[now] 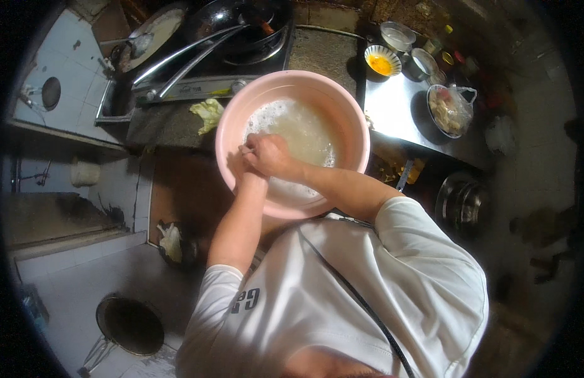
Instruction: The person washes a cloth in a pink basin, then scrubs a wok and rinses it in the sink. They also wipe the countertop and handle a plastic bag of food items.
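A large pink plastic basin [292, 78] holds cloudy, foamy water [304, 130]. Over its left part, my right hand [269, 153] has curled fingers and lies against my left hand [248, 165], near the wrist. Most of my left hand is hidden under the right one and by the basin's inner wall. A small pale bit shows between the fingers; whether it is a held thing or a fingertip cannot be told. A pale green cabbage leaf [208, 115] lies on the counter just left of the basin.
A gas stove [193, 89] with a black wok [216, 23] stands behind left, metal handles reaching forward. At right, a steel surface [391, 106] carries a bowl of beaten egg [381, 61] and a bowl with bagged food [448, 111]. A pan [130, 325] sits low left.
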Motion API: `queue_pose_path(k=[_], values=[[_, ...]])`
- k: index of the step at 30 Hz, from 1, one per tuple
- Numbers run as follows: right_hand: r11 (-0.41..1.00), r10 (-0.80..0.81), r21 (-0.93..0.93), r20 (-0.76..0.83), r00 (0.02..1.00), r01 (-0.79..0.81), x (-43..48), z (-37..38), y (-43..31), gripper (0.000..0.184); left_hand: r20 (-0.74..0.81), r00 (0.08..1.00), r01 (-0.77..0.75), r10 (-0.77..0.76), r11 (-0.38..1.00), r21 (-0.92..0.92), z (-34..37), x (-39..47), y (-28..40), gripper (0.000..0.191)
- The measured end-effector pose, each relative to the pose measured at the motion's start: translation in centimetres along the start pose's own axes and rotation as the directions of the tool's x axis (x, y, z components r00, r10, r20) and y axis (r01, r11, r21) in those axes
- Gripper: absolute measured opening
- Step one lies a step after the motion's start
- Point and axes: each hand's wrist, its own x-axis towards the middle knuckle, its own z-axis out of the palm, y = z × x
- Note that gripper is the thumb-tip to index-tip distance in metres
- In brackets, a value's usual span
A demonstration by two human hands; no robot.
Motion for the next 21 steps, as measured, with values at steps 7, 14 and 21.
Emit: queue_pose_path(k=[7,14,21], values=[[0.998,0.041,-0.052,0.056,0.998,-0.038,0.4,0.6,2.1,0.026,-0.121,0.973,0.094,-0.195,0.820,-0.565,-1.2,0.9,-1.9,0.035],[0.984,0.168,-0.063,-0.004,0.986,-0.168,1.2,0.8,4.4,0.030,0.001,0.982,0.190,-0.190,0.978,-0.087,9.6,-5.4,4.2,0.028],[0.912,0.352,-0.269,0.123,0.928,-0.310,3.0,-1.5,10.8,0.039,-0.159,0.949,0.312,-0.274,0.896,0.316,12.4,-3.2,5.1,0.036]])
